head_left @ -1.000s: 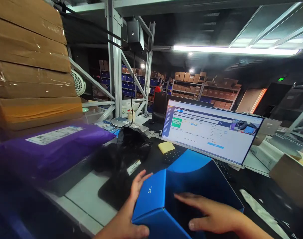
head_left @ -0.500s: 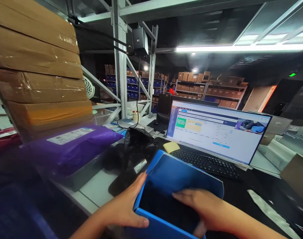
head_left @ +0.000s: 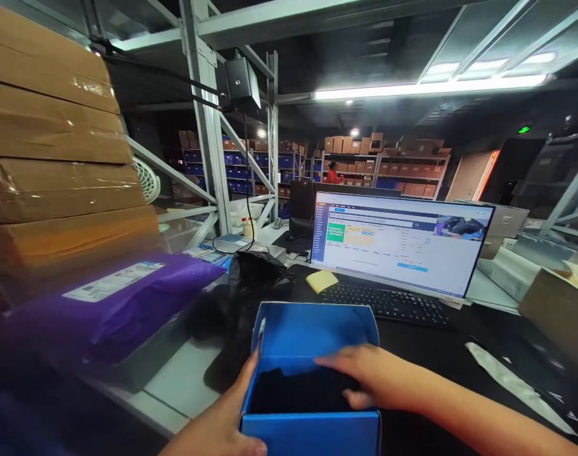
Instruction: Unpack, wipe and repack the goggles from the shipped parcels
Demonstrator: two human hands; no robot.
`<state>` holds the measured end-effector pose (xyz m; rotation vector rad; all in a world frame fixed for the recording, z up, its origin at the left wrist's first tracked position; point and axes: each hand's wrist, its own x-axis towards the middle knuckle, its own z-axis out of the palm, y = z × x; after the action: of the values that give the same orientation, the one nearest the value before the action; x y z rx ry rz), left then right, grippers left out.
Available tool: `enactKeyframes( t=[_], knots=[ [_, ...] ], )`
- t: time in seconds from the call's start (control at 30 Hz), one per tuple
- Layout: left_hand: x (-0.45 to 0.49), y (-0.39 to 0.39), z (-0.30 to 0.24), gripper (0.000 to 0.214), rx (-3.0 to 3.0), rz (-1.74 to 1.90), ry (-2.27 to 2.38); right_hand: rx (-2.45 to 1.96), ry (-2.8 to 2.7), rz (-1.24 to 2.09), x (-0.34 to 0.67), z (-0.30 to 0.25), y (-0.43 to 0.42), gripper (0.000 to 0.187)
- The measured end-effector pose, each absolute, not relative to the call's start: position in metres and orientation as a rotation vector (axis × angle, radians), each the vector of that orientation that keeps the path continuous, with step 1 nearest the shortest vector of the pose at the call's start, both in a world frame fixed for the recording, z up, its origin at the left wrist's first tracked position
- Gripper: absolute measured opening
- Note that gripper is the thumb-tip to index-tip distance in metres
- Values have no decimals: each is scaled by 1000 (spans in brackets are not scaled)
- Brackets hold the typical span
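A blue cardboard box [head_left: 312,434] with its lid raised stands in front of me at the desk's near side. My left hand [head_left: 225,415] grips its left wall, thumb at the front corner and fingers along the outer side. Over the box's opening reaches my right hand [head_left: 367,377], index finger stretched toward the inside of the lid and thumb apart; I see nothing held in it. The inside of the box is dark, and whatever lies in it cannot be made out.
Behind the box are a keyboard [head_left: 388,304], a yellow sticky-note pad [head_left: 321,280] and a lit monitor [head_left: 393,247]. Left lie a black plastic bag [head_left: 258,272], a purple parcel [head_left: 141,310] and stacked cartons [head_left: 56,183]. A person in red [head_left: 333,174] is far back.
The box has turned to face me squarely, its lid now standing at the back. My right hand has moved up a little, away from the front of the opening. The view has shifted right.
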<state>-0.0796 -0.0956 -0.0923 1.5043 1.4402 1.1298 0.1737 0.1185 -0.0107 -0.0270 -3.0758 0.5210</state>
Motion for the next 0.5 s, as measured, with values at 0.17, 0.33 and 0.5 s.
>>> enactKeyframes(
  t=[0.17, 0.33, 0.5],
  knots=[
    [-79, -103, -100, 139, 1518, 1097, 1542, 270, -3146, 378, 164, -9, 115, 54],
    [-70, -105, -110, 135, 1446, 1142, 1718, 283, -2961, 176, 165, -13, 116, 36],
    [-49, -99, -112, 131, 1479, 1170, 1899, 269, -2367, -33, 182, -3, 130, 37]
  ],
)
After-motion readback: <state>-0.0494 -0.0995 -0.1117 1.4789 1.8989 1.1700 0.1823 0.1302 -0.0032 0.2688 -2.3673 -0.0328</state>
